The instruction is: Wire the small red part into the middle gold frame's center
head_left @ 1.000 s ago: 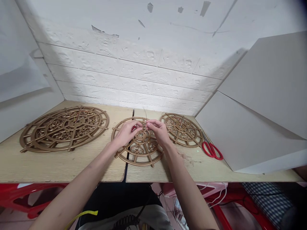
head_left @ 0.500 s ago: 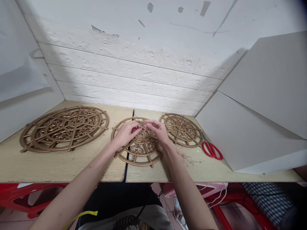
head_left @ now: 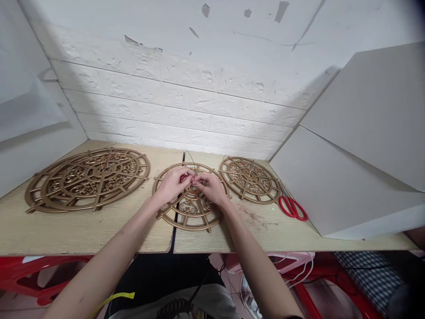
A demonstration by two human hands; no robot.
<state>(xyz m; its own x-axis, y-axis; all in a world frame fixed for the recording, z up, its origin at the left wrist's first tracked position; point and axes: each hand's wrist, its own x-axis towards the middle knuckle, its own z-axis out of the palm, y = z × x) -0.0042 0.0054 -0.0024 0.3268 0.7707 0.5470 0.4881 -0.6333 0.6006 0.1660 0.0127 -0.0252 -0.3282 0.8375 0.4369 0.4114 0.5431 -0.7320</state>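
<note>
My left hand (head_left: 175, 182) is closed round a small red object (head_left: 183, 177), mostly hidden by the fingers. Opposite it, my right hand (head_left: 210, 187) pinches at a thin wire (head_left: 194, 163), its fingertips close to those of the left. The wire's dark free end rises above both hands. Beneath them, a round gold openwork panel (head_left: 189, 228) with scroll patterns lies flat across the gap in the table. Its centre is partly covered by my hands.
Several similar gold panels (head_left: 96, 204) lie stacked at the left. Another gold panel (head_left: 252, 179) is at the right, with red-handled scissors (head_left: 293, 208) beside it. The wooden table (head_left: 133, 230) backs onto a white brick-patterned wall (head_left: 186, 115); white boards (head_left: 358, 177) stand at the sides.
My right hand has moved left and slightly down, bringing its fingertips against the left ones. More of the wire's upright end shows. The panels and scissors stay in place.
</note>
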